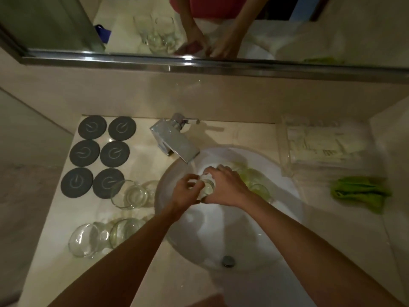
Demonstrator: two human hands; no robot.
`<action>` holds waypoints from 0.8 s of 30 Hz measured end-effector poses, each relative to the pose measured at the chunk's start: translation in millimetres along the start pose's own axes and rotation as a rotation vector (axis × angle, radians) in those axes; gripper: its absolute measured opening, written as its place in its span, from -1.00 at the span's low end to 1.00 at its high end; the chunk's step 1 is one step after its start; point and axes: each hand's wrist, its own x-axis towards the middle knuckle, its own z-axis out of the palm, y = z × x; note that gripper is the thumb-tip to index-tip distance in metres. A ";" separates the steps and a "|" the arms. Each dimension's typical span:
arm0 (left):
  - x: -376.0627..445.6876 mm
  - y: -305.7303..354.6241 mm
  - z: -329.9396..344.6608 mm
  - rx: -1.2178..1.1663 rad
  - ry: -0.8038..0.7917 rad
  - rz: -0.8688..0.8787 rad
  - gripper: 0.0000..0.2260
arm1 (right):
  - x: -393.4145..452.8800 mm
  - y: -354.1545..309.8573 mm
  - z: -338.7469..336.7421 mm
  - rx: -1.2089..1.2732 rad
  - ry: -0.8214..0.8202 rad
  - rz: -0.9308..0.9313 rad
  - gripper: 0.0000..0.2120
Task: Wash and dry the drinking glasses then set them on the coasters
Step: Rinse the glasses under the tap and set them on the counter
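Note:
Both hands hold one clear drinking glass (208,187) over the white sink (283,220), just under the chrome tap (177,144). My right hand (225,187) grips the glass from the right. My left hand (186,191) has its fingers curled at the glass's left side, at its mouth. More glasses (256,182) lie in the sink behind my right hand. Three clear glasses stand on the counter to the left: one (129,194) by the sink rim, two (85,240) (125,231) nearer me. Several dark round coasters (104,156) lie bare at the back left.
A green cloth (360,192) lies crumpled on the counter right of the sink. Behind it stands a clear tray (285,156) of white packets. A mirror (66,25) with a metal frame runs along the back wall. The sink drain (228,260) is near me.

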 end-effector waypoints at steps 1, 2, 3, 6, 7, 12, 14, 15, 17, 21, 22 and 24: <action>1.6 6.0 -5.0 -0.084 -0.002 -0.001 -0.84 | 5.3 -6.5 -2.1 0.040 0.019 0.025 -0.21; 3.6 12.1 -9.5 -0.145 0.000 -0.001 -0.88 | 10.3 -12.1 -2.6 0.092 0.035 0.051 -0.19; 5.3 18.3 -14.1 -0.186 0.015 0.000 -0.91 | 15.5 -16.2 -1.0 0.161 0.055 0.080 -0.16; 10.3 31.4 -25.4 -0.233 0.054 0.008 -0.92 | 26.7 -24.7 9.8 0.426 0.166 0.158 -0.13; 10.5 34.5 -27.8 -0.239 0.055 0.016 -0.89 | 28.8 -26.2 14.1 0.492 0.202 0.171 -0.14; 11.2 39.9 -35.4 -0.305 0.093 0.010 -0.93 | 30.0 -34.5 34.0 0.749 0.329 0.187 -0.21; 10.2 39.0 -38.2 -0.296 0.084 0.003 -0.94 | 31.8 -39.9 44.4 0.806 0.340 0.174 -0.16; 9.5 38.5 -39.5 -0.285 0.072 0.000 -0.94 | 33.1 -41.1 47.6 0.822 0.344 0.180 -0.15; 9.5 37.1 -41.8 -0.275 0.051 -0.010 -0.90 | 36.0 -41.4 49.3 0.845 0.350 0.192 -0.18; 11.6 39.0 -46.1 -0.217 0.024 -0.049 -0.65 | 35.5 -36.6 47.2 0.818 0.375 0.240 -0.26; 11.4 40.0 -47.7 -0.190 0.025 -0.048 -0.63 | 34.0 -35.4 50.5 0.803 0.398 0.270 -0.25; 12.4 40.5 -50.8 -0.140 0.052 -0.025 -0.69 | 31.3 -36.0 57.0 0.770 0.390 0.277 -0.24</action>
